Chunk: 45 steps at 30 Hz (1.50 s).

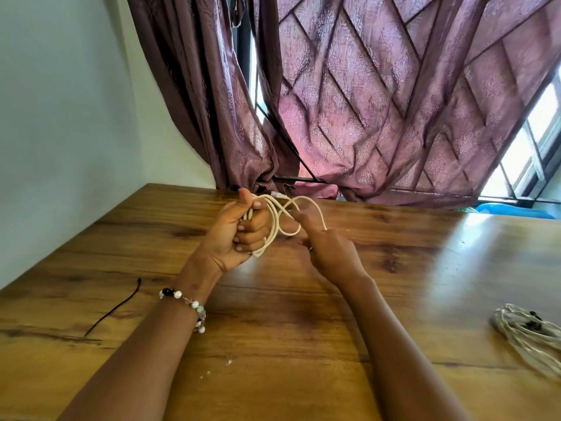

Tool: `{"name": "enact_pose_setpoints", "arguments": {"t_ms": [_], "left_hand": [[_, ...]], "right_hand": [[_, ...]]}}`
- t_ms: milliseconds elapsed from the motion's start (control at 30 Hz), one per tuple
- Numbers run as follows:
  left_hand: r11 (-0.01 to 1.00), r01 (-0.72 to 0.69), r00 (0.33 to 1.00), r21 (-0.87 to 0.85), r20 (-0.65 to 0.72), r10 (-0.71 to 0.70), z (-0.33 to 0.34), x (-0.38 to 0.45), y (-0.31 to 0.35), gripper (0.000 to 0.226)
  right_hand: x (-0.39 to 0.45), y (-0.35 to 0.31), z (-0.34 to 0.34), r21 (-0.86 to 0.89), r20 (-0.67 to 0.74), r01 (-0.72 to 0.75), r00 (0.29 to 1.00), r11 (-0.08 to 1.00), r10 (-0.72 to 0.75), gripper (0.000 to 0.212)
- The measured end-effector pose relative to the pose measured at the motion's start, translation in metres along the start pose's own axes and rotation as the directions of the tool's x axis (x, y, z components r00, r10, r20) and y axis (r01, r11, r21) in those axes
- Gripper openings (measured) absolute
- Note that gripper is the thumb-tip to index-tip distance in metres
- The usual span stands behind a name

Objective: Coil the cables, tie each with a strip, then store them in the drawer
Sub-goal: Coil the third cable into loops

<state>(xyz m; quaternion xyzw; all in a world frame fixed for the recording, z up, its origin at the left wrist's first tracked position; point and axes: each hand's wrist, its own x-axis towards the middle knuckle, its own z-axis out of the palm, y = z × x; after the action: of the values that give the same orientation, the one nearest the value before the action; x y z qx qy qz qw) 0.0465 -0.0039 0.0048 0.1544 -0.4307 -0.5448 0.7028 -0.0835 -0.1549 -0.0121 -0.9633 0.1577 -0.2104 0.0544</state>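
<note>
The left hand (239, 235) had its fingers clamped round the gathered loops of the cream cable (274, 220), up near the tabletop's (303, 375) far edge. The right hand (329, 253) pinched the loose loop. Looked light, floppy and springy, so best gripped across the whole bundle.

Wooden table (303, 375), dark strip (113, 308) left, tied cable bundle (528, 332) right

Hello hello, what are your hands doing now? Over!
Left hand gripping cream cable coil. Right hand guiding a loop. Dark strip waiting on table. Nothing in the way.
</note>
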Motion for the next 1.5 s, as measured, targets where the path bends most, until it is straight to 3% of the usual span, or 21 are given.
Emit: {"name": "enact_pose_setpoints", "arguments": {"t_ms": [100, 200, 300, 400, 467, 533, 700, 800, 900, 1000, 1100, 1200, 1267, 1400, 1500], "left_hand": [[0.993, -0.103, 0.994, -0.064, -0.028, 0.101, -0.007, -0.002, 0.005, 0.032], [0.971, -0.237, 0.948, 0.038, -0.211, 0.239, -0.011, -0.003, 0.006, 0.031], [0.903, -0.397, 0.836, 0.163, -0.341, 0.43, -0.013, -0.005, 0.013, 0.026], [0.824, -0.535, 0.714, 0.185, -0.424, 0.558, -0.014, -0.01, 0.024, 0.025], [0.774, -0.619, 0.64, 0.135, -0.484, 0.597, -0.019, -0.014, 0.031, 0.025], [0.732, -0.675, 0.591, 0.097, -0.523, 0.614, -0.022, -0.019, 0.038, 0.024], [0.741, -0.652, 0.524, 0.162, -0.61, 0.595, -0.019, -0.015, 0.035, 0.022], [0.799, -0.439, 0.484, 0.411, -0.641, 0.596, -0.015, -0.007, 0.027, 0.019], [0.727, -0.067, 0.563, 0.684, -0.576, 0.593, -0.011, 0.001, 0.009, 0.009], [0.551, 0.237, 0.647, 0.8, -0.553, 0.524, -0.016, 0.002, -0.008, 0.025], [0.517, 0.283, 0.709, 0.808, -0.539, 0.454, -0.019, -0.003, -0.013, 0.033], [0.575, 0.328, 0.799, 0.75, -0.545, 0.255, -0.008, -0.004, -0.014, 0.019], [0.546, 0.382, 0.853, 0.746, -0.512, 0.103, 0.005, -0.003, -0.016, 0.022], [0.679, 0.436, 0.864, 0.59, -0.486, -0.132, 0.012, -0.001, -0.017, 0.043], [0.712, 0.487, 0.862, 0.507, -0.411, -0.297, 0.015, -0.001, -0.02, 0.063]], "right_hand": [[0.005, -0.025, 0.012, -0.152, 0.102, 0.068, 0.993, 0.986, -0.053, 0.071], [0.007, -0.043, 0.036, -0.271, 0.006, 0.182, 0.982, 0.945, -0.187, 0.064], [-0.003, -0.06, 0.048, -0.191, -0.026, 0.307, 0.948, 0.932, -0.318, 0.072], [-0.013, -0.076, 0.034, -0.054, -0.166, 0.331, 0.927, 0.942, -0.335, 0.07], [-0.008, -0.076, 0.034, -0.153, -0.29, 0.305, 0.895, 0.94, -0.338, 0.069], [-0.002, -0.07, 0.042, -0.304, -0.311, 0.257, 0.883, 0.918, -0.35, 0.061], [-0.006, -0.073, 0.045, -0.541, -0.133, 0.286, 0.899, 0.791, -0.417, 0.041], [-0.005, -0.073, 0.038, -0.502, -0.246, 0.34, 0.825, 0.795, -0.508, 0.037], [-0.005, -0.069, 0.033, -0.368, -0.386, 0.419, 0.744, 0.83, -0.546, 0.026], [-0.004, -0.057, 0.022, -0.285, -0.444, 0.424, 0.736, 0.86, -0.51, 0.029], [-0.001, -0.043, 0.018, -0.155, -0.5, 0.461, 0.726, 0.874, -0.472, 0.019], [0.002, -0.032, 0.014, -0.022, -0.523, 0.423, 0.767, 0.906, -0.371, 0.018], [0.004, -0.025, 0.01, 0.062, -0.537, 0.408, 0.783, 0.911, -0.314, 0.018], [0.007, -0.008, -0.001, 0.325, -0.637, 0.376, 0.765, 0.868, -0.093, 0.02], [0.007, 0.01, -0.002, 0.436, -0.64, 0.267, 0.763, 0.859, 0.088, 0.027]]}}
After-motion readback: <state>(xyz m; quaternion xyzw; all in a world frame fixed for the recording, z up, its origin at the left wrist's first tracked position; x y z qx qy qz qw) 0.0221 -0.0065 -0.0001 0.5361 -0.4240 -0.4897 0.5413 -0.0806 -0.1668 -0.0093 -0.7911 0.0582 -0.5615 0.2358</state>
